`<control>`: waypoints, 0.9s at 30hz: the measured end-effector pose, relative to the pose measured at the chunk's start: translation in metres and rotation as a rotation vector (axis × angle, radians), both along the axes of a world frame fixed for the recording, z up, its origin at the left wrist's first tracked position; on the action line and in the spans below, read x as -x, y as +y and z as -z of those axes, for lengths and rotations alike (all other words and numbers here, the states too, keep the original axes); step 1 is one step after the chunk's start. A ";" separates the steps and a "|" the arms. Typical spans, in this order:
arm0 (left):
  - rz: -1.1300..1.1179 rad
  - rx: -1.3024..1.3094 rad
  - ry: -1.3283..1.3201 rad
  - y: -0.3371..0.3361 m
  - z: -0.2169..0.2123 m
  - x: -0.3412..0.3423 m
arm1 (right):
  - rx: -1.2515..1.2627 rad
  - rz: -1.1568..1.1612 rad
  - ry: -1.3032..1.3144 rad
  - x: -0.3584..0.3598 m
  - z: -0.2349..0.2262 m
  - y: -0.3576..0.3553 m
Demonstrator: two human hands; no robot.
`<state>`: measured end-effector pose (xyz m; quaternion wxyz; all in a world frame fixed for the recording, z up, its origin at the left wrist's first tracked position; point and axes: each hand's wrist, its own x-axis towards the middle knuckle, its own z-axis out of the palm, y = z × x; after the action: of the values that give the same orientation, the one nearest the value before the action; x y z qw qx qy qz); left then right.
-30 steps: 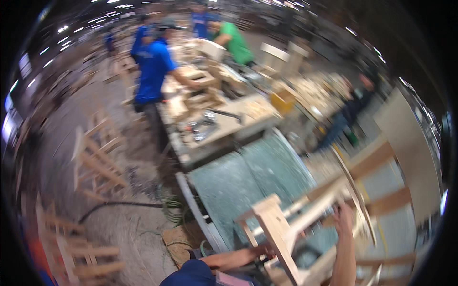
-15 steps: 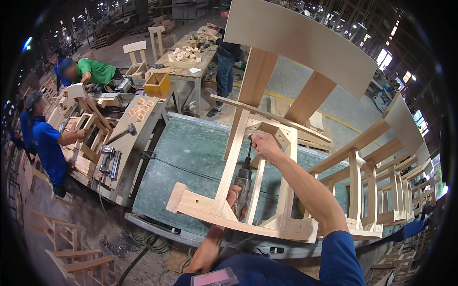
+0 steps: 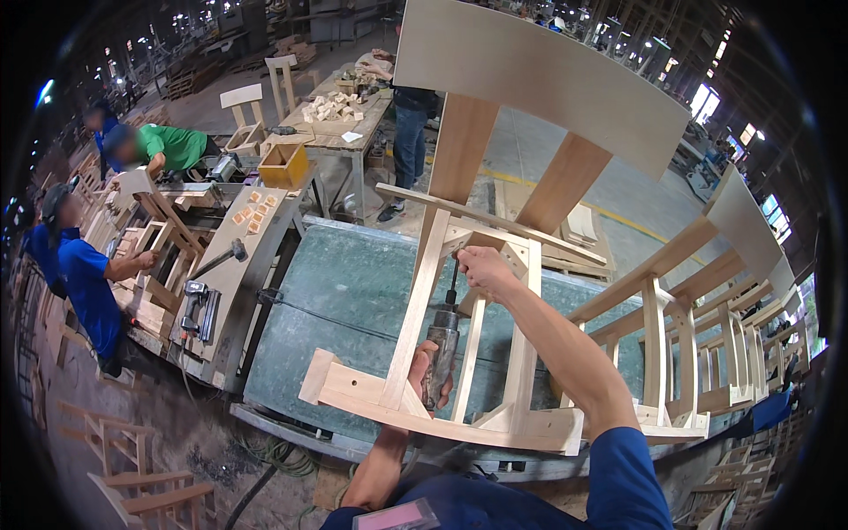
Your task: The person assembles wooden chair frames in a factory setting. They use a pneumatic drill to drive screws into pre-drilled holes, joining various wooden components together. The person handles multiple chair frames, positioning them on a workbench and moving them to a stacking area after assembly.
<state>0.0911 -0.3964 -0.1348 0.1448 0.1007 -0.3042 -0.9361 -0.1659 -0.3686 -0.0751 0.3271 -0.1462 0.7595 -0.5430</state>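
A pale wooden chair frame (image 3: 508, 431) lies tipped on the green-topped bench (image 3: 331, 265), its broad curved back panel (image 3: 539, 79) pointing away from me. Inside the frame, my left hand (image 3: 420, 367) is wrapped round the body of a worn grey power screwdriver (image 3: 442, 344), whose long dark bit points at the far corner of the frame. At that corner my right hand (image 3: 484, 268) is closed, thumb and fingers pinched by the tip of the bit. Whatever lies between those fingertips is hidden. A wooden corner block (image 3: 515, 256) sits just beside the right hand.
More chair frames (image 3: 658, 353) stand in a row to the right. On the left table lie a hammer (image 3: 225, 256), a nail gun (image 3: 199, 309) and a yellow box (image 3: 283, 165). A co-worker in blue (image 3: 88, 274) handles wooden parts there. Hoses (image 3: 278, 455) lie below the bench.
The view has shifted slightly, so the chair frame appears a little further left. Both hands keep their places, left on the screwdriver, right by the bit's tip.
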 end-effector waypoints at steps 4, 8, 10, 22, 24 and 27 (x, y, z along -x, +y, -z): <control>0.011 -0.024 -0.009 0.000 -0.006 0.005 | 0.043 0.026 -0.035 0.001 0.001 0.000; 0.035 -0.006 0.019 0.002 -0.013 0.012 | -0.029 0.131 0.005 -0.002 0.005 0.004; 0.035 -0.003 0.020 0.002 -0.008 0.012 | -0.039 0.129 -0.017 -0.014 0.006 0.001; 0.067 -0.098 0.072 0.009 -0.004 0.026 | -0.005 0.094 0.029 -0.021 0.013 0.012; 0.058 -0.073 0.071 0.010 -0.003 0.026 | -0.005 0.096 0.071 -0.020 0.015 0.013; 0.038 -0.061 0.060 0.010 -0.004 0.028 | -0.028 0.086 0.079 -0.021 0.013 0.012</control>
<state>0.0628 -0.3861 -0.1309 0.1332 0.0710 -0.2730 -0.9501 -0.1453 -0.3565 -0.0882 0.2752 -0.1303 0.7850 -0.5395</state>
